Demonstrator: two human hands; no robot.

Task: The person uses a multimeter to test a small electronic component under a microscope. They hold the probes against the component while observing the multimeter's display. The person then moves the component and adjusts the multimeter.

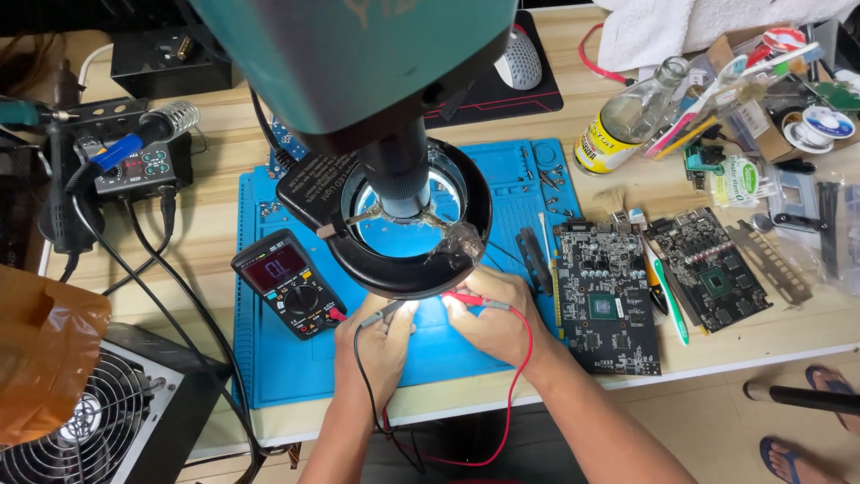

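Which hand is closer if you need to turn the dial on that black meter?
Probably the left hand. It holds the black probe right beside the multimeter on the blue mat, while the right hand with the red probe is farther away, next to the circuit board.

Black probe [383,313] and red probe [468,299] angled inward, tips apparently hidden.

Bench clutter around a blue work mat

Two bare graphics-card circuit boards [607,296] [712,280] side by side at right, green-handled toothbrush [667,300] between them; glass bottle [627,121] with yellow label lying behind, beside a cardboard box of small tools [761,81]. Soldering station [134,166] at far left, power supply fan [81,421] below, computer mouse [520,61] on black pad at top.
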